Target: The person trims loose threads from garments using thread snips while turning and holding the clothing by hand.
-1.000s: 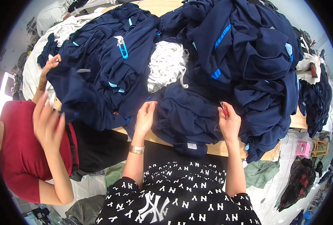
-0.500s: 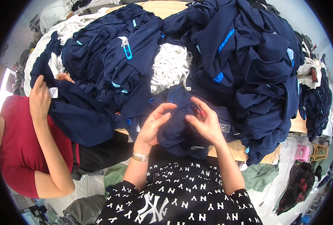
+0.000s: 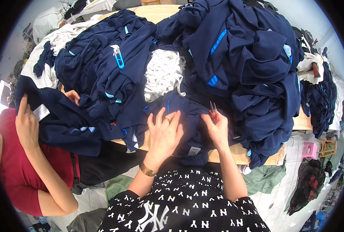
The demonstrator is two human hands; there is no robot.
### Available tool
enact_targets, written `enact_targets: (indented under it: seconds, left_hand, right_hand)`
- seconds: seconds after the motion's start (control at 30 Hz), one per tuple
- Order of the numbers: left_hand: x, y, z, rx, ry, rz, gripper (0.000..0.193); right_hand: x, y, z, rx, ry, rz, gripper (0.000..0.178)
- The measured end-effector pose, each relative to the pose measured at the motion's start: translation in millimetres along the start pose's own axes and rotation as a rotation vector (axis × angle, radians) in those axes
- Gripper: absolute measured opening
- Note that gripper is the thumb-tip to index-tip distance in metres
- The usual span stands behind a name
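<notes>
Shirt point(image 3: 187, 205) — black, white-lettered (some letters large) | bracelet point(image 3: 148, 170) — gold-toned | ring point(image 3: 167, 120)

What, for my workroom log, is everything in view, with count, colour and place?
Worked garment: one, navy, table's near edge
Red snips: one, red, right hand
Garment piles: two large, navy, table left and right
Strip heap: one, white, between piles
Blue cutter: one, blue, left pile
Table: one, wooden, under the piles
White cloth: one heap, white, upper left
Co-worker: one, red top, left
Stools: two, pink and brown, floor right
Green cloths: several, green, floor
Rim clutter: uncountable, mixed colours, background
Shirt: one, black with white print, bottom
Bracelet: one, gold, left wrist
Left hand: one, over worked garment
Right hand: one, grip around snips
</notes>
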State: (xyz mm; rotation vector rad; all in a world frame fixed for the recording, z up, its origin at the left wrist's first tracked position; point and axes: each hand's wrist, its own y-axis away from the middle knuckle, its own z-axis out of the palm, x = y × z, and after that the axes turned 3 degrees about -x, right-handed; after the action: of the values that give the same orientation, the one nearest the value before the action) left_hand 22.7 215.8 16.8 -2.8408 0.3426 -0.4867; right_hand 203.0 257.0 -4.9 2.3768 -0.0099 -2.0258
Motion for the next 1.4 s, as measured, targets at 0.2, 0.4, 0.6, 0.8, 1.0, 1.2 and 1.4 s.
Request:
enact_targets:
  seconds: [0.2,0.4,0.6,0.8,1.0,1.2,1.4]
  left_hand:
    - [17,1,3,0.164,0.138,-0.063,0.051]
    - [24,-5,8,0.074,0.064,-0.054,0.052]
    - [12,-11,17,0.073,0.5,-0.12,0.031]
    - [-5,-9,19,0.053,1.319,-0.356,0.031]
    - [-11,-18,25,-0.089,1.132,-0.362,0.041]
    - [-17,-19,17,-0.117,0.925,-0.349,0.037]
    - [-14,-25,1,-0.291,1.044,-0.269,0.023]
  right_hand:
    - [5,1,-7,0.044,-0.128,0.098,0.028]
    - [-22,8,-5,-0.038,-0.274,0.101,0.025]
    - [-20,4,-14,0.023,-0.357,0.162,0.028]
    - [18,15,4,0.113,-0.13,-0.034,0.027]
    - [35,36,14,0.06,-0.074,0.003,0.026]
    - [4,34,-20,-0.093,-0.385,0.042,0.035]
    - [-31,14,-28,-0.162,0.314,-0.315,0.025]
